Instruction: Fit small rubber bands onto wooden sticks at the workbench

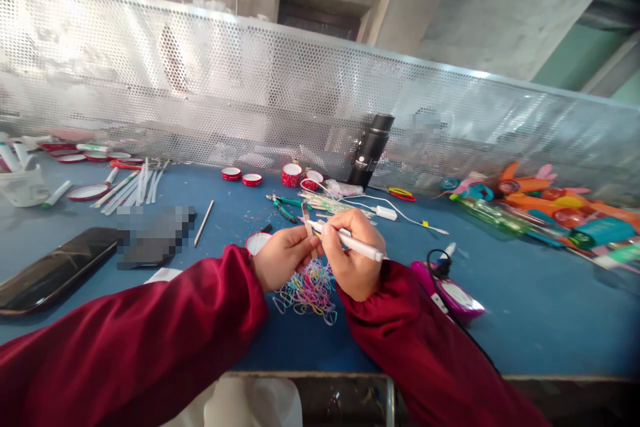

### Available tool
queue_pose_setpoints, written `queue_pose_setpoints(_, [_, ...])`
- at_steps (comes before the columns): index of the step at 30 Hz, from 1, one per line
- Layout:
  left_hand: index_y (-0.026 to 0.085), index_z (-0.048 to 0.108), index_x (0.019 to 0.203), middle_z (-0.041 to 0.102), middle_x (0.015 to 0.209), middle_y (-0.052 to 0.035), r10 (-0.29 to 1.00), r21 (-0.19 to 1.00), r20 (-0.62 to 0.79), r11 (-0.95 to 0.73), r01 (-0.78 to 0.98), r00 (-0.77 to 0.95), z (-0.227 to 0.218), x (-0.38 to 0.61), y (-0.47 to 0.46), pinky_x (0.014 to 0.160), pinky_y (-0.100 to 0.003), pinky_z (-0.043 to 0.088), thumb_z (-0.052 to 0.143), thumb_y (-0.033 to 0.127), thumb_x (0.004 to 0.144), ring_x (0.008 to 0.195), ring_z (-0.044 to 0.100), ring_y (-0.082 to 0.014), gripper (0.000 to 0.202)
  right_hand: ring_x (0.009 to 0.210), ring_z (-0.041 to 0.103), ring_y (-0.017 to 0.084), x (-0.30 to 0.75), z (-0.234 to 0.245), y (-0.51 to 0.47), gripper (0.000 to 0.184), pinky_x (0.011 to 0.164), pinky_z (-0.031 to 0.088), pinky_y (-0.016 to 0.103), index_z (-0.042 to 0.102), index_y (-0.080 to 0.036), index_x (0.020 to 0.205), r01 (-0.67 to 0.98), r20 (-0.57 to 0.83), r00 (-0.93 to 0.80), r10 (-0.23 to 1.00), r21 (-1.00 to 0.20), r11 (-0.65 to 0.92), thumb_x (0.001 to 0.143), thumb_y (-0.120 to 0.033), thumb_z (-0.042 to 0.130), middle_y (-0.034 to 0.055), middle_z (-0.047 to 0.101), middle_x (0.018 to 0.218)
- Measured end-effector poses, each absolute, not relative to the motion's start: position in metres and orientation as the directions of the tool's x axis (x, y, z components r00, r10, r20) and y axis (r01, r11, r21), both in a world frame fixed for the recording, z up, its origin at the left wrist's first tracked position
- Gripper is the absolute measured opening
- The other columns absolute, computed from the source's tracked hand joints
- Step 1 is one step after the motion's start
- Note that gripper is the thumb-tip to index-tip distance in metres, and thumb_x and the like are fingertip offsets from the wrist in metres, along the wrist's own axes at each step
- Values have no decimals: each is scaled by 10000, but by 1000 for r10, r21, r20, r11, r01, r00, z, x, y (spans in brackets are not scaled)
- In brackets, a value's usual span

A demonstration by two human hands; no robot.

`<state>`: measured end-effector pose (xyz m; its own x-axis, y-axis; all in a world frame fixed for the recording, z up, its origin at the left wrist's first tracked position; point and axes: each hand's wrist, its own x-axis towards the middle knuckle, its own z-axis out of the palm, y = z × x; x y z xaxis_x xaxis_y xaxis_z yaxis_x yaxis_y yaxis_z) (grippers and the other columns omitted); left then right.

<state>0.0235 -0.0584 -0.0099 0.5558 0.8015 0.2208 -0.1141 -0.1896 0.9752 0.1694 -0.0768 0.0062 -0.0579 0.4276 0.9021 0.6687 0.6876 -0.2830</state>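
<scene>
Pinched in my left hand (283, 255) is a thin flat wooden stick (307, 217), held upright with a darker patch near its top. My right hand (357, 250) grips a white marker pen (363, 247), its tip pointing left at the stick and touching it or very close. A heap of pastel rubber bands (315, 290) lies on the table just below both hands. Beside my left hand is a round red-rimmed lid (257, 242), partly covered by it. Teal-handled pliers (284, 207) and a bundle of thin wooden sticks (333, 203) lie just beyond the hands.
A black bottle (371, 150) stands by the perforated metal screen (225, 87). Left are a phone (55, 267), white plastic strips (133, 187) and a cup of markers (23, 180). Right are a purple device with a cable (453, 293) and colourful plastic items (560, 207). Small red tins (291, 174) stand behind.
</scene>
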Motion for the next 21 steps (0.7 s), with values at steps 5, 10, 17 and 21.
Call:
queue_pose_setpoints(5, [155, 490, 724, 397, 542, 53, 800, 974, 225, -200, -106, 556, -11, 23, -57, 445, -208, 264, 519, 548, 825, 458, 351, -55, 407, 642, 547, 148, 170, 7, -77, 76, 606, 433, 292, 522, -214, 748, 667, 910, -42, 412, -281, 690, 796, -188, 575, -5, 575, 693])
queue_pose_setpoints(10, [160, 475, 730, 396, 552, 56, 796, 975, 222, -181, -128, 563, -12, 24, -57, 446, -206, 276, 528, 570, 810, 460, 348, -51, 421, 645, 544, 154, 169, 5, -77, 64, 607, 438, 300, 524, -215, 757, 670, 901, -63, 430, -281, 687, 793, -199, 574, -1, 572, 701])
queue_pose_setpoints(17, [155, 490, 723, 391, 548, 54, 794, 974, 228, -195, -118, 564, -11, 23, -57, 441, -207, 264, 522, 543, 823, 463, 347, -54, 402, 626, 534, 146, 170, 7, -77, 87, 592, 426, 293, 515, -214, 736, 685, 912, -22, 410, -285, 671, 800, -195, 570, -3, 568, 685])
queue_pose_setpoints(21, [156, 484, 743, 393, 553, 56, 803, 976, 216, -172, -132, 555, -11, 24, -58, 440, -208, 262, 519, 548, 821, 454, 342, -52, 400, 639, 538, 150, 169, 6, -77, 73, 601, 430, 294, 520, -213, 750, 676, 905, -51, 422, -280, 682, 797, -198, 575, -1, 569, 693])
